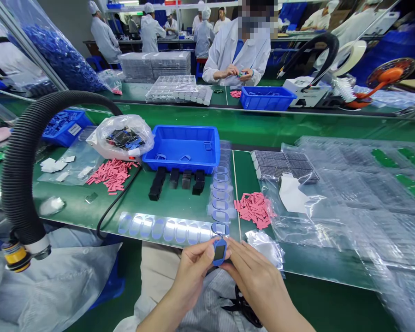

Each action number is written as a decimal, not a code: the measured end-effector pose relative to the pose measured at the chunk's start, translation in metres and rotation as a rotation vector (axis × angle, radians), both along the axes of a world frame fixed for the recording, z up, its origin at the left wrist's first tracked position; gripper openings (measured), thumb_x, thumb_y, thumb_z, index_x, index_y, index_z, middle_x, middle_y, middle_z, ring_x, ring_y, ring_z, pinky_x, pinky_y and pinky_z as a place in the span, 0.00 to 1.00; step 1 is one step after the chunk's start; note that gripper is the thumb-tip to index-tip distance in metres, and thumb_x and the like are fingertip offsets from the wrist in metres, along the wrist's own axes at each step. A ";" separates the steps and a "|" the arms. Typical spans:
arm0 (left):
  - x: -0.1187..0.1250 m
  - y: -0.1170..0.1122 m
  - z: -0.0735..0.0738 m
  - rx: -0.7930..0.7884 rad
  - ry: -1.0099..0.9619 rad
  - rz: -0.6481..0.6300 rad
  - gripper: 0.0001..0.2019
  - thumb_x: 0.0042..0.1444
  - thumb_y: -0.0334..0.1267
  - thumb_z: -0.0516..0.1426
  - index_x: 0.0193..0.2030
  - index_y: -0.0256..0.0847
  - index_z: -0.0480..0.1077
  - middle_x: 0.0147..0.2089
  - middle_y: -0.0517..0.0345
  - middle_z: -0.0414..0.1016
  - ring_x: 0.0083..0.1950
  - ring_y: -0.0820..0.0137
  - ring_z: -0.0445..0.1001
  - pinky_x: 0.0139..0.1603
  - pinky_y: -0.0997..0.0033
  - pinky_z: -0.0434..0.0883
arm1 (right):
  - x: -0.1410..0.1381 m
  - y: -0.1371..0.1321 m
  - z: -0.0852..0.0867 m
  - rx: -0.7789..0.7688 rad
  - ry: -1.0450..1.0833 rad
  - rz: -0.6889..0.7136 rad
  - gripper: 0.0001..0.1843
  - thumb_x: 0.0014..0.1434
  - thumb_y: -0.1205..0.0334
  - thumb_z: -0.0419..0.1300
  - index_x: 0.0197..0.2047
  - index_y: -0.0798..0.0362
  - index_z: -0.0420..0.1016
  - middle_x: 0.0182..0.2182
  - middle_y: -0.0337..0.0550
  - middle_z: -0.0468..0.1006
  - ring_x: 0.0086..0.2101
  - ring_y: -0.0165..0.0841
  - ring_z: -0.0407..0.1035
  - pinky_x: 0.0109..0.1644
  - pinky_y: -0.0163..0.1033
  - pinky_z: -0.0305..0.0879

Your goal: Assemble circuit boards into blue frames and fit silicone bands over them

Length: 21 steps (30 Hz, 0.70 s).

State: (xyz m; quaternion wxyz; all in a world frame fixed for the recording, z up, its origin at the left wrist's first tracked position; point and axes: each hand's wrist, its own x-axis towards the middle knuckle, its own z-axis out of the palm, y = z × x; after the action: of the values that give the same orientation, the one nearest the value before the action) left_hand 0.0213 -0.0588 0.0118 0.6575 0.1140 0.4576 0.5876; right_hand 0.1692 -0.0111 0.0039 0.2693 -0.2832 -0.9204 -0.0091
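Observation:
My left hand [192, 272] and my right hand [254, 276] meet just below the near table edge, both pinching a small blue-framed part with a dark centre [220, 251]. Right above it a strip of blue oval frames [169, 228] lies along the table edge, and a second strip [221, 193] runs away from me. Several black blocks [177, 180] stand in a row behind the strips. A pile of pink pieces [255, 210] lies to the right of my hands.
A blue bin [183, 148] holds a few blue frames. A plastic bag of dark parts [123, 137] and more pink pieces [111, 174] sit left. A black ribbed hose [19, 175] curves at left. Clear trays [359, 193] cover the right. A person in white [242, 50] works opposite.

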 end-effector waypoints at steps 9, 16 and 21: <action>0.003 0.004 0.005 -0.001 -0.012 0.006 0.18 0.45 0.48 0.65 0.40 0.40 0.80 0.33 0.48 0.83 0.40 0.62 0.80 0.51 0.64 0.70 | -0.002 -0.007 -0.006 0.047 0.055 -0.110 0.16 0.67 0.66 0.47 0.52 0.61 0.69 0.45 0.51 0.79 0.44 0.36 0.75 0.49 0.43 0.72; 0.000 0.009 0.010 0.027 -0.019 0.060 0.15 0.46 0.46 0.65 0.40 0.41 0.80 0.35 0.51 0.83 0.41 0.64 0.79 0.50 0.68 0.70 | -0.003 -0.005 -0.019 0.129 0.093 -0.077 0.15 0.65 0.69 0.51 0.52 0.65 0.69 0.46 0.54 0.79 0.48 0.36 0.72 0.62 0.46 0.59; -0.006 0.018 0.009 0.001 -0.011 0.103 0.16 0.47 0.46 0.64 0.40 0.39 0.79 0.37 0.49 0.83 0.43 0.63 0.78 0.53 0.64 0.68 | 0.002 -0.001 -0.023 0.163 0.094 0.015 0.19 0.63 0.69 0.55 0.57 0.64 0.65 0.47 0.53 0.78 0.52 0.36 0.69 0.66 0.48 0.51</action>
State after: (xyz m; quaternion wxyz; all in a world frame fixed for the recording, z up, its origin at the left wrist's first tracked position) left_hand 0.0158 -0.0411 0.0212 0.6287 0.0875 0.4590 0.6216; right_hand 0.1710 -0.0120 -0.0187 0.3343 -0.2534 -0.9051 -0.0689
